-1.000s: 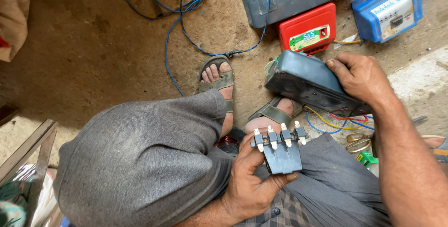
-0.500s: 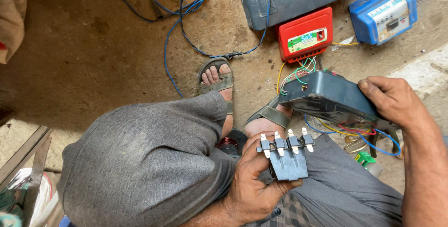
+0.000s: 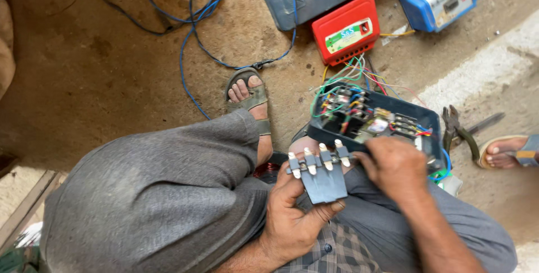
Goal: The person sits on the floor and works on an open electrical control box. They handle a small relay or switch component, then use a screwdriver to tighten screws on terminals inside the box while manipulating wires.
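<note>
The left hand (image 3: 292, 219) has its grip clamped on a grey contact block (image 3: 321, 173) over the lap. The right hand (image 3: 396, 166) rests on the open wired box (image 3: 373, 124), fingers curled; whether it grips I cannot tell. The box, perched on the knee, could tip and strain its loose wires (image 3: 342, 79).

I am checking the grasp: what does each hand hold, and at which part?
The left hand holds the grey contact block by its flat lower plate. The right hand grips the near rim of the open wired box.
</note>
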